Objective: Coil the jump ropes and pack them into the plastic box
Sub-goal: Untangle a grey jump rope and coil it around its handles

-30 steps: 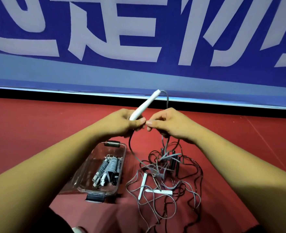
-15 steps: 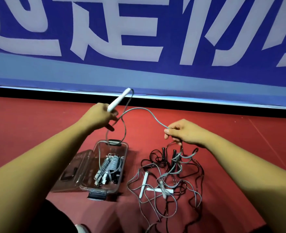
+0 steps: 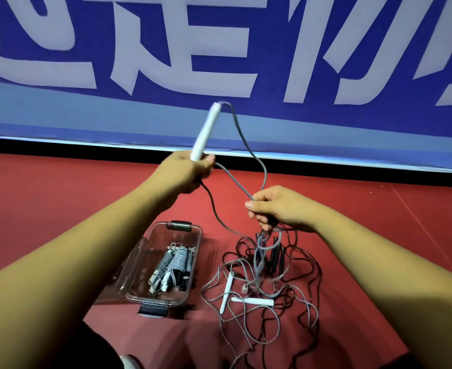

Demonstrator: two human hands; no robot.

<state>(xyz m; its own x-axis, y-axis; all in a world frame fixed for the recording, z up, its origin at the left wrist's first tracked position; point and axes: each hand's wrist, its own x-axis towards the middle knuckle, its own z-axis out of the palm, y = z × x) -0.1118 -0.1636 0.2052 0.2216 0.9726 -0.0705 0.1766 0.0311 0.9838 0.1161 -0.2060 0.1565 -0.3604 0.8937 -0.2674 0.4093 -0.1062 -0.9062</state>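
My left hand grips the lower end of a white jump rope handle that points up and to the right. Its grey cord leaves the handle's top, loops down and runs to my right hand, which pinches the cord above the pile. On the red floor below lies a tangle of grey and black jump ropes with two white handles. To its left stands the clear plastic box, open, holding several coiled grey ropes.
A blue banner with large white characters stands along the back, with a black strip at its base. My left forearm passes over the box's left side. A dark trouser leg and a shoe tip show at the bottom edge.
My hands went from touching to wide apart, then closer again. The left hand rose with the handle; the right hand slid along the cord and now holds it nearer the pile.
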